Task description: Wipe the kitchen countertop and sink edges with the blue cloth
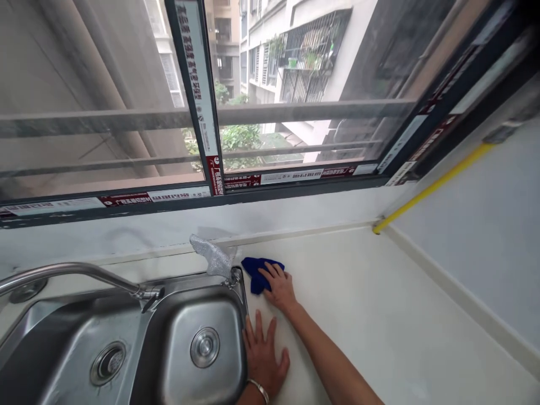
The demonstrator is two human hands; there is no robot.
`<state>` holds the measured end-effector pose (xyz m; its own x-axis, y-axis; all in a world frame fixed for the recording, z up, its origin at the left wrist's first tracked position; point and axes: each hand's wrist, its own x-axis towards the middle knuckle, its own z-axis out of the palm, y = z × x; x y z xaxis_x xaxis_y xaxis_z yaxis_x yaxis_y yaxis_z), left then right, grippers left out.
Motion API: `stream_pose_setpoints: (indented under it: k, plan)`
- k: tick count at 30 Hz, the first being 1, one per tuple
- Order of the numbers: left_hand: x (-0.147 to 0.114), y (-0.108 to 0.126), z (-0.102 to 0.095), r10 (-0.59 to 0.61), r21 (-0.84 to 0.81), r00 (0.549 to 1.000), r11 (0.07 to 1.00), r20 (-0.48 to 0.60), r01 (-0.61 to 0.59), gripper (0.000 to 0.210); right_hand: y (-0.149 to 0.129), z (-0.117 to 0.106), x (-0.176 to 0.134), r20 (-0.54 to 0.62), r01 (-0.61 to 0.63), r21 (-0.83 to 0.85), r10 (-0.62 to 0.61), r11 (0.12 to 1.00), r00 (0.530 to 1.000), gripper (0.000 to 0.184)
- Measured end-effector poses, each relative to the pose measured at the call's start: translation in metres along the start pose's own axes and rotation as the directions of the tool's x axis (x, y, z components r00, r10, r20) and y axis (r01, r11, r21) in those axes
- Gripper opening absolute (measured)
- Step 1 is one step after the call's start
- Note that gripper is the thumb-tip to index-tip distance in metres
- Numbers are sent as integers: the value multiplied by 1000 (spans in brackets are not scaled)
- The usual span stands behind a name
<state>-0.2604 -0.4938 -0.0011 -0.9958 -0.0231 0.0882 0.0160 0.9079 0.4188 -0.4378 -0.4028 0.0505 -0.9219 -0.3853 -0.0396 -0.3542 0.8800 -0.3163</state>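
My right hand point(279, 288) presses on a dark blue cloth point(253, 269) at the back of the pale countertop, just right of the sink's far corner. Its fingers bend over the cloth's right side and hold it against the surface. Nearer to me, my left hand point(265, 351), with a bracelet at the wrist, lies flat with its fingers spread on the counter beside the sink's right rim. Nothing is in it. A silvery mesh cloth point(214, 256) is draped at the sink's back right corner, a little left of the blue cloth.
On the left is a double-bowl steel sink point(171, 281) with a curved faucet point(84, 269) reaching over it. Behind the counter runs a low white wall under a dark-framed window point(295, 183). A yellow pipe point(434, 188) meets the counter at the back right corner.
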Motion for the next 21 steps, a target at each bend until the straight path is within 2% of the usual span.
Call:
stream_pose_setpoints:
  k: [5,7,11,14,17,21]
  plan:
    - [1,-1,-3,-32,-93,997,995,-69,25,57,-7,-3,-49,57,11,-28,-9,1000,998,75]
    - [-3,-6,-7,-20,-144,999,990,-46,13,55,-6,-1,-71,69,4,-46,-1,999,998,77]
    - [-24,-32,-21,177,-297,981,944,78,-146,55,-2,9,-124,30,-7,-84,9,996,1000,81]
    - [-51,-61,-43,252,-436,967,876,46,-208,51,-3,18,-169,2,-8,-90,8,996,1000,83]
    - [-82,-89,-72,167,-562,985,819,42,-115,40,-9,28,-218,-10,-16,-95,15,995,1000,84]
    - [-121,-120,-104,-45,-679,984,719,170,150,56,-15,48,-289,-26,8,-124,-12,992,1000,86]
